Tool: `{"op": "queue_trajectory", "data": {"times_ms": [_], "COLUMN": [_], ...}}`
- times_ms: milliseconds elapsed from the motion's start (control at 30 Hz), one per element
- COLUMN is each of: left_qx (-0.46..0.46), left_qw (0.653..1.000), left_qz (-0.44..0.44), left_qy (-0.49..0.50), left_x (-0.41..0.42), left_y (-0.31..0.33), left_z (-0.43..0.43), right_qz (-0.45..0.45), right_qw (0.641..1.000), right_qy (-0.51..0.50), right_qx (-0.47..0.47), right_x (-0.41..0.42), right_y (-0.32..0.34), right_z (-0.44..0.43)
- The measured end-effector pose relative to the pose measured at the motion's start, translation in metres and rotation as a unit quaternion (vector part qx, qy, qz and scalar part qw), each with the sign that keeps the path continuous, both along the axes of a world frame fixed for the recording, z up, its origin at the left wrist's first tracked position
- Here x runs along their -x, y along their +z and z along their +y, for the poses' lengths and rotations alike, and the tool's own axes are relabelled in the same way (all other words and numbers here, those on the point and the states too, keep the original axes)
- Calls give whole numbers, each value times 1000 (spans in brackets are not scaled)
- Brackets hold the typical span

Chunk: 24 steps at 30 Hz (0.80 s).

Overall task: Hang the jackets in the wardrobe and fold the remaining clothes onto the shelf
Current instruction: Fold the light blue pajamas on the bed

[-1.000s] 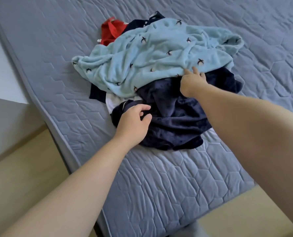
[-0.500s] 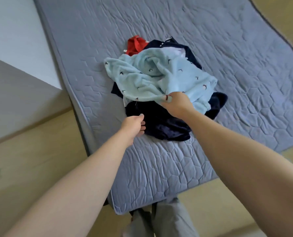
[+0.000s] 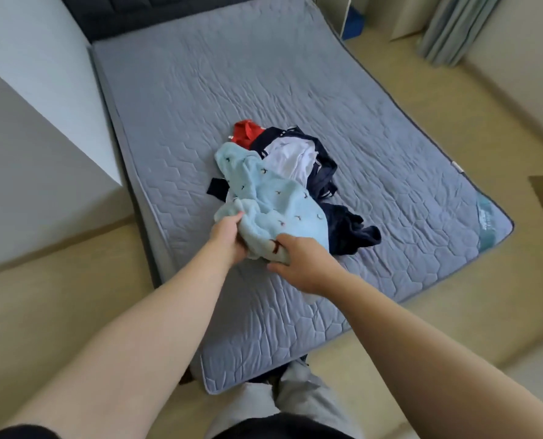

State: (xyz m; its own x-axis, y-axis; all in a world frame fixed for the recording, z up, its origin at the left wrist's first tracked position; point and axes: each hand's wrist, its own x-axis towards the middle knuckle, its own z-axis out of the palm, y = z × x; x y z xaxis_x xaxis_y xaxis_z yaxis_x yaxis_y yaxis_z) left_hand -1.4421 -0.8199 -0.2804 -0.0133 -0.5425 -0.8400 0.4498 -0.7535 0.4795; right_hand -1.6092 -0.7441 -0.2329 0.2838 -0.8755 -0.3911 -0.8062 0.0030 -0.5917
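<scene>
your left hand [image 3: 227,237] grips the near left edge of the light blue garment [image 3: 279,204]. its fingers are curled into the fleece. your right hand [image 3: 300,264] grips the near hem of the same garment, with a bunch of cloth held between the curled fingers and the thumb. both hands are close together over the quilted grey mattress [image 3: 295,83], near its left side.

the light blue garment carries small dark bird-like marks. it runs from your hands back toward the pile, and its far end rests on the other clothes. you cannot tell from this view whether the near end is clear of the mattress.

the rest of the pile lies on the mattress beyond and to the right of your hands:
- a dark navy garment [image 3: 351,231], crumpled, just right of the blue one and touching it.
- a white garment [image 3: 290,160], spread on top of a navy garment with white stripes [image 3: 324,172].
- a red garment [image 3: 246,134] at the far end of the pile, touching the blue one.
- a small dark piece of cloth [image 3: 218,188] showing at the left, beside the blue garment.

a dark headboard [image 3: 137,14] closes the far end of the mattress. a pale curtain [image 3: 454,26] hangs at the upper right. your legs in grey trousers [image 3: 298,397] stand on the beige floor [image 3: 58,296] at the near corner of the mattress.
</scene>
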Motion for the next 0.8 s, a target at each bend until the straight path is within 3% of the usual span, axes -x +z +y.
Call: {"op": "queue_trajectory", "data": {"times_ms": [233,300,367,433,500,567,700,800], "left_qx": [119,161,216,267,316,362,384,410], "left_qw": [990,983,972,960,944,904,845,817], "left_qz": [66,81,88,87,8,-85,-127,-244], "left_qy": [38,42,39,0,-96,-211,-351,-324], "left_x": [-31,-35,-44,-57,-70,-85,-112,-113], "left_y": [72,98,122,145,161,165,160,155], "left_z": [25,28,31,39,55,73,101,113], "right_qz": [165,158,60,-81,-227,-339,-427,-464], "right_qw": [972,967,963,938,887,846,830,821], "right_qy": [-165,-198,-258,-333,-393,-398,-353,-329], "right_qx": [-40,-41,-46,-58,-83,-101,-67,-47], "right_x": [-9,-16,-27,-42,-59,-76,-103,-118], "right_y": [10,29,52,83,118,156,218,241], "right_z": [42,36,26,13,-3,-20,-36,-37]}}
